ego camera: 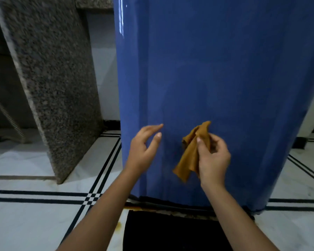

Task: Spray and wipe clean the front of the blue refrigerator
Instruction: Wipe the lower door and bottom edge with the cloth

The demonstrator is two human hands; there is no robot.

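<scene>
Refrigerator front, glossy blue and hard (pixel 216 73), filled the frame's centre and right. A soft, limp mustard-brown cloth (pixel 192 153) was pinched by the right hand (pixel 213 158) at lower centre; bunching it would probably suit wiping. The left hand (pixel 143 151) was spread, empty.

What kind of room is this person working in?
Probably a home kitchen. A tall glossy blue refrigerator stands on a white tiled floor with black lines, and a speckled grey granite counter slab stands to its left.
</scene>
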